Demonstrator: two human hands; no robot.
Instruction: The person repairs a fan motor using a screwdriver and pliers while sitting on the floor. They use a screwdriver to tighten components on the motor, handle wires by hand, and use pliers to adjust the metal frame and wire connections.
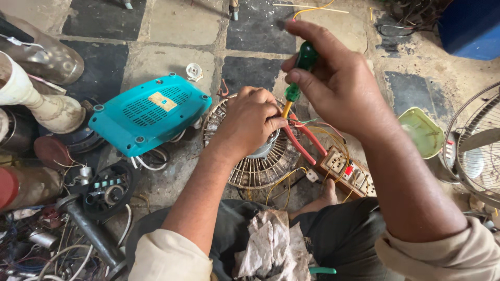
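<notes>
My right hand [333, 83] grips a green-handled screwdriver [301, 67] upright, its yellow shaft pointing down at the middle of a round metal fan grille [245, 171] on the floor. My left hand [252, 119] rests on the grey motor part [266, 148] at the grille's centre, fingers curled around it beside the screwdriver tip. Red-handled pliers [307, 140] lie across the grille under my hands. Yellow wires [284, 179] loop around the grille's near edge.
A teal plastic cover [148, 112] lies left of the grille. A wooden switchboard with sockets [346, 171] sits right of it. Another fan cage [476, 145] stands at far right, a pale green part [422, 130] beside it. Motor parts, wires and pipes crowd the left. A dirty rag [271, 250] lies on my lap.
</notes>
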